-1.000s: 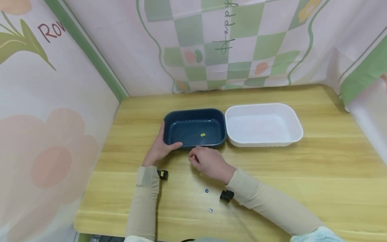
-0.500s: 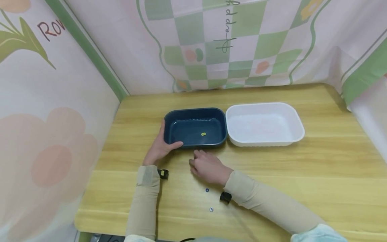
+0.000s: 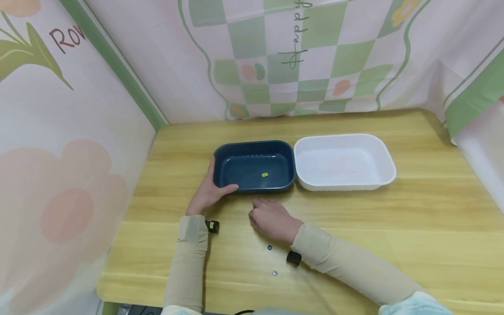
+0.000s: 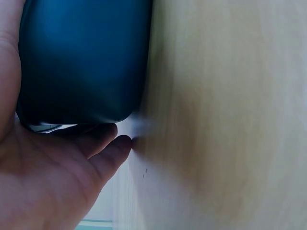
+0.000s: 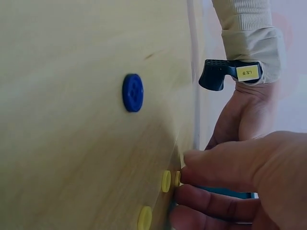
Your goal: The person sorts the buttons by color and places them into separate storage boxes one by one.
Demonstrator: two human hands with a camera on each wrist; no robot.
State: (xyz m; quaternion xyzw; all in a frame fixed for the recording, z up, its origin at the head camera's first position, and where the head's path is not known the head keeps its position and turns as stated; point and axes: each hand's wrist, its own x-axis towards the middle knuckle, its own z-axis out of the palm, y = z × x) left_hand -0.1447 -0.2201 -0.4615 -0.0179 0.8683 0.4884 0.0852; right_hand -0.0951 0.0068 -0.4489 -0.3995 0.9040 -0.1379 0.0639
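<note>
My left hand (image 3: 205, 194) grips the left end of a dark blue tub (image 3: 242, 170), thumb along its near side. Two yellow buttons (image 3: 264, 175) lie inside the tub. In the left wrist view, fingers curl around the end of the tub (image 4: 88, 62). My right hand (image 3: 274, 220) is low over the table in front of the tub. Seen from the right wrist, its thumb and forefinger pinch a small yellow button (image 5: 177, 178). Beside the fingertips are another yellow button (image 5: 166, 181) and a nearer one (image 5: 144, 218). These are hidden behind the hand in the head view.
A white tub (image 3: 344, 164) stands right against the blue one. Nearer the person, a dark blue button (image 3: 269, 247) and a pale bluish button (image 3: 274, 273) lie on the wooden table (image 3: 393, 245). A printed curtain (image 3: 275, 100) hangs behind the table.
My right hand has drawn slightly back from the blue tub toward the person, its fingers closing together. It now covers a yellow button seen earlier. The left hand stays on the tub.
</note>
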